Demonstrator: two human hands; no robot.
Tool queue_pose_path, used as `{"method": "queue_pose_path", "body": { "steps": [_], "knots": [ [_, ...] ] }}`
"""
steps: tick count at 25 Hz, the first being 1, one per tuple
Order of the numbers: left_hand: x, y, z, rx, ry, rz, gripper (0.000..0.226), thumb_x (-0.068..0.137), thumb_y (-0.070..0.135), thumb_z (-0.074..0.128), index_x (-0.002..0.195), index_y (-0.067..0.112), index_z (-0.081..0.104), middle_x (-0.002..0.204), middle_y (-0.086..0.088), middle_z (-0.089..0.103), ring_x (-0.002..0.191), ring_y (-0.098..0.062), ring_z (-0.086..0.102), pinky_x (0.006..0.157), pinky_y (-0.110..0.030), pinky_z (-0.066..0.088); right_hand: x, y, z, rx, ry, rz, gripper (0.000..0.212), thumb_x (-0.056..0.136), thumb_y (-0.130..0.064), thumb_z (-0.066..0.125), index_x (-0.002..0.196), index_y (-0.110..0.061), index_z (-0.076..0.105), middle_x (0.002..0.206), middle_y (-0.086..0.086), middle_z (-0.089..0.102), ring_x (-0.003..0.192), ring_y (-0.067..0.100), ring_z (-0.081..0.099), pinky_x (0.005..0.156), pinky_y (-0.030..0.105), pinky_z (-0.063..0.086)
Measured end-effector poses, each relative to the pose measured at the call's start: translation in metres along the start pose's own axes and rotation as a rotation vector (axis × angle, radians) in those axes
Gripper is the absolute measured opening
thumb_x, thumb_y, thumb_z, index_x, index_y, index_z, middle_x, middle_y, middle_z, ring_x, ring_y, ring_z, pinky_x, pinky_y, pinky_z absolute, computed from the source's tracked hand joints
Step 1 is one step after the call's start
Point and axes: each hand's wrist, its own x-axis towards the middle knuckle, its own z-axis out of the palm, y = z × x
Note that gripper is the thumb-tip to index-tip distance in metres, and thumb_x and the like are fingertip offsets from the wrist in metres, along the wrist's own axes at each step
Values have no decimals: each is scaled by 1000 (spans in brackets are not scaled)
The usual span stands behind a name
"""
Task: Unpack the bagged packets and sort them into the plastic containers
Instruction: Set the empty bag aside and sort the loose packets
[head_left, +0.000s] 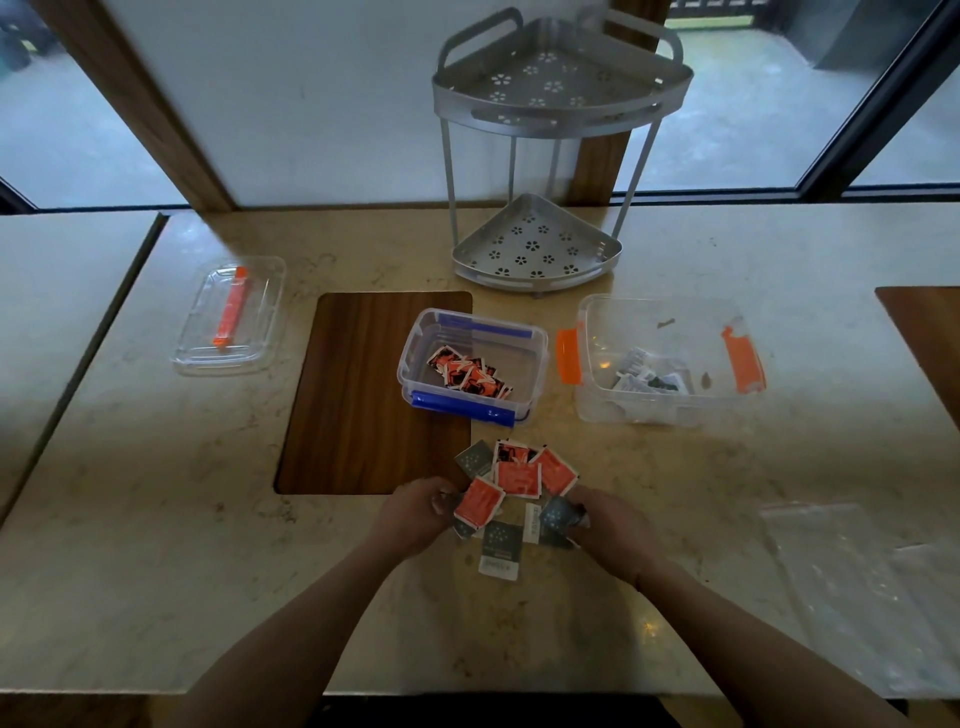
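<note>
**Sorting packets at the pile**

Sorting is being done at the packet pile on the table; an orange packet is being pinched by the curled left hand; a grey packet is being gripped by the right hand; orange packets are lying in the blue-clipped box, grey ones in the orange-clipped box.

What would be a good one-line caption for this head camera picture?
Two hands, left hand and right hand, sort orange and grey packets before a blue-clipped container and an orange-clipped one.

Restaurant, inset table panel, glass walls
</note>
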Motion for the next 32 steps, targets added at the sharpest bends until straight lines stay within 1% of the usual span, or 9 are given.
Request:
{"method": "queue_pose_path", "body": {
  "steps": [4,8,14,16,21,24,27,29,32],
  "knots": [
    [0,-1,12,171,37,-10,46,78,54,68,117,31,59,111,5,55,103,-14,51,83,-30,46,0,0,0,10,-6,4,25,89,-35,60,114,-32,59,110,-4,65,94,14,59,74,26,48],
    [0,3,21,178,108,-5,34,80,56,64,103,31,57,112,5,49,104,-14,47,85,-32,48,-1,1,4,25,-7,10,26,89,-34,60,114,-31,59,111,-5,65,95,14,58,72,25,45],
    [3,18,11,-87,0,-13,21,87,41,65,93,28,50,92,13,57,91,-11,61,72,-27,52,-2,5,0,31,1,-10,21,90,-33,61,111,-33,59,108,-7,64,87,9,52,63,20,38],
    [4,22,7,-152,5,-21,19,89,34,64,91,26,47,90,13,57,89,-13,62,68,-24,49,-2,5,-2,45,8,-9,19,90,-33,61,108,-34,60,107,-9,64,87,7,52,65,20,39],
    [9,17,-10,-219,60,-126,12,93,19,57,104,20,54,102,0,62,91,-13,60,78,-30,53,3,6,-9,47,-64,-23,15,90,-31,61,105,-34,62,108,-9,65,93,9,56,74,22,44],
    [7,7,-13,-167,-4,-209,10,94,20,53,98,16,61,95,-3,62,87,-16,61,80,-35,53,5,7,-13,43,-138,-35,19,90,-34,60,109,-33,61,111,-8,66,98,11,58,80,26,48],
    [1,3,-3,-73,-79,-203,14,93,29,53,87,19,60,88,-1,62,79,-14,60,75,-34,51,5,3,-12,24,-205,-54,20,91,-34,59,111,-32,60,115,-6,65,100,12,58,83,28,48],
    [-3,5,5,3,-118,-146,20,88,40,61,95,21,62,95,1,64,85,-13,61,77,-32,52,3,-3,-11,22,-183,-70,25,91,-33,59,116,-32,59,119,-5,64,104,14,58,85,29,48],
    [-2,5,14,137,-54,-76,30,83,48,65,104,28,59,102,6,63,88,-9,59,79,-34,55,1,-9,-4,-12,-111,-70,44,89,-41,59,131,-34,49,128,-5,62,111,17,59,87,31,49]
  ]
}}
